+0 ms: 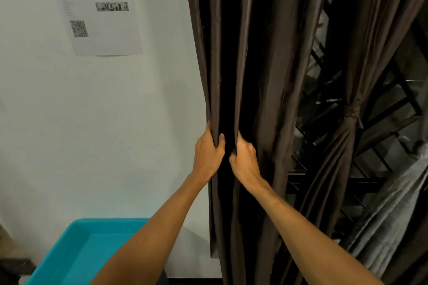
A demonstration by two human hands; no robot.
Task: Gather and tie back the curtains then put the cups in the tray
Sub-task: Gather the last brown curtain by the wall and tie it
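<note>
Left hand [208,154] clenched on the untied curtain [273,53] at its wall-side edge fold; right hand [244,157] grasps the next fold, close beside. Curtains: two, with the tied curtain [347,141] further right. One teal tray [76,245] sits below, against the wall [115,122].

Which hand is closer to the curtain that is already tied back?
Right. The right hand grips a fold of the loose curtain, left of the tied curtain; the left hand grips its wall-side edge, farther off.
</note>
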